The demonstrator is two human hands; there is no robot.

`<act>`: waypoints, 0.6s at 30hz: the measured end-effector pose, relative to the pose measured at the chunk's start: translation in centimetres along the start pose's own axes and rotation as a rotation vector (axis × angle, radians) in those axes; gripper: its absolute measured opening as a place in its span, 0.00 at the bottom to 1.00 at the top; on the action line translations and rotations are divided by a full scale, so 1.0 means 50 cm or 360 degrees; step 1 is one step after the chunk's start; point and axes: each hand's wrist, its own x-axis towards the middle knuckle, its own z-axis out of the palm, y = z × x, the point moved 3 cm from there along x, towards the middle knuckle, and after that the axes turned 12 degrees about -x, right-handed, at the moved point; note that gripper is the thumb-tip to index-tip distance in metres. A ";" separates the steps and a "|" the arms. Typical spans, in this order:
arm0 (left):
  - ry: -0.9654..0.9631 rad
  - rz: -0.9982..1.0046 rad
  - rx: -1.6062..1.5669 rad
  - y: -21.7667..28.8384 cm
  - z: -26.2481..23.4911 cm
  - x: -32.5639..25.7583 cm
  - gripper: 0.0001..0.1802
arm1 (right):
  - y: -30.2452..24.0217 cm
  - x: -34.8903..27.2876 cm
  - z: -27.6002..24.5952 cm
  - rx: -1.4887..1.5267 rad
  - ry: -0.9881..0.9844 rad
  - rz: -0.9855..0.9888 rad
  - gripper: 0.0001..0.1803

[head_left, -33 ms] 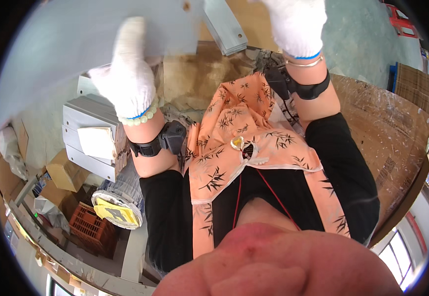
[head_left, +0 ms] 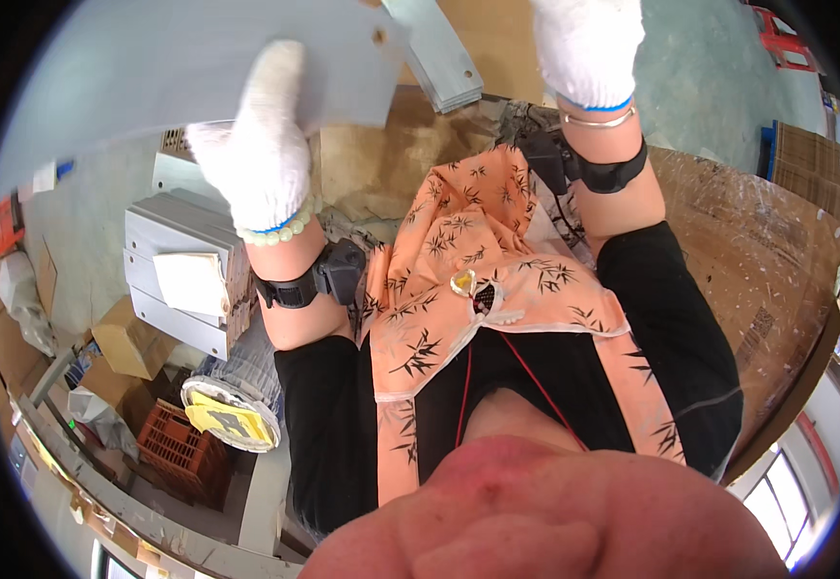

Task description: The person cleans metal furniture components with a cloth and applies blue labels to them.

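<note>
My left hand (head_left: 261, 159) wears a white knitted glove and is closed on a large flat grey panel (head_left: 150, 82). Its thumb lies over the face I see, and the other fingers are largely hidden. A small hole shows near the panel's right corner. Beyond that corner lies a stack of narrow grey plates (head_left: 434, 60) on brown cardboard. My right hand (head_left: 591, 48), gloved in white too, reaches to the top edge of the head view. Its fingers are cut off there, so what it touches is hidden.
Left of me stands another stack of grey plates (head_left: 174, 275) with a folded white paper (head_left: 191, 282) on it. Below are a wrapped roll (head_left: 232, 413), a brown plastic crate (head_left: 183, 449) and a cardboard box (head_left: 132, 338). A cardboard-covered surface (head_left: 729, 289) lies at right.
The panel has tilted and its lower left edge has moved up, uncovering a red object and floor at the far left. My left hand has shifted slightly right with it.
</note>
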 end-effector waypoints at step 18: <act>-0.1105 -0.0890 0.0315 -0.082 0.001 -0.124 0.17 | -0.076 -0.025 -0.078 -0.0053 0.0386 -0.0253 0.31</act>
